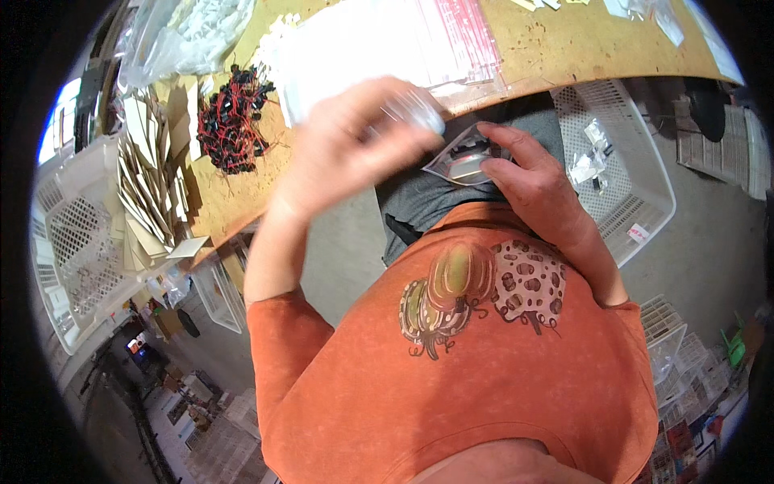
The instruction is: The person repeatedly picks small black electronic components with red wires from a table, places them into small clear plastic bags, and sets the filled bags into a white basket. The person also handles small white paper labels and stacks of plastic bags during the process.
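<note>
The step in hand looks like filling a small clear bag (446, 167), which is above the lap, just off the near edge of the tabletop (564, 52). Dark and silvery pieces show inside it. The right hand (536, 173) grips the bag's right side between thumb and fingers. The left hand (355, 145), blurred, is curled with a clear piece (415, 111) between thumb and fingers; what that piece is, I cannot tell. Beyond lie red-edged plastic bags (455, 40) and a heap of black connectors with red wires (234, 121). The next move probably calls for steadying the bag's mouth and lowering the clear piece in without snagging the edge.
</note>
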`<state>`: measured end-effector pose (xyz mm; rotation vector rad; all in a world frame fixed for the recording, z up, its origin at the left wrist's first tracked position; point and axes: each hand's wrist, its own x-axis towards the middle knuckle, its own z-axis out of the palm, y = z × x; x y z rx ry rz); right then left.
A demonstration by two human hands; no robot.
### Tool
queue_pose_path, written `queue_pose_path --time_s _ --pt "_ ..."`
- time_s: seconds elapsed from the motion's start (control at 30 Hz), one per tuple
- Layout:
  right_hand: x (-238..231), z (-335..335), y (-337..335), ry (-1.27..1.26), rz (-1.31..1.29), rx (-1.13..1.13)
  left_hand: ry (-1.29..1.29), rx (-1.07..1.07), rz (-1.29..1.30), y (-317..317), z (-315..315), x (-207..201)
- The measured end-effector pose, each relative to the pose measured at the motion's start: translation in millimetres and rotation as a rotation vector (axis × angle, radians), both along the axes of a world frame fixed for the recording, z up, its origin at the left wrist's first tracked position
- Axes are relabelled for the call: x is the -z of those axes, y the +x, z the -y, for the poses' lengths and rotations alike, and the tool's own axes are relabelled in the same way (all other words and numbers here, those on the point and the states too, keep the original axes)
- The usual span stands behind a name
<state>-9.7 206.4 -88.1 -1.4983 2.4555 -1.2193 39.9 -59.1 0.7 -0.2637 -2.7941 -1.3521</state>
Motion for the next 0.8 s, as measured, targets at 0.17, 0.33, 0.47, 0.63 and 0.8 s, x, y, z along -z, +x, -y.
queue_pose_path --time_s 0.17,0.33,0.47,0.63,0.8 --pt "-12.6 7.5 4.5 -0.022 -0.026 -0.04 -0.291 0.023 -0.163 32.7 -45.8 26.8" --pt "-19.4 4.6 4.7 -0.042 0.008 -0.047 -0.097 -0.216 -0.064 55.5 -27.5 29.6" --pt "-20.0 4.9 4.2 -0.065 0.055 -0.063 0.033 -0.084 -0.133 66.8 -26.8 63.1" --pt "-21.5 2.4 2.0 -0.03 0.129 -0.068 0.05 -0.169 -0.257 70.2 -32.8 74.5" --pt "-55.0 -5.8 5.7 -0.132 -0.006 -0.187 0.014 -0.195 -0.471 78.2 -35.5 47.1"
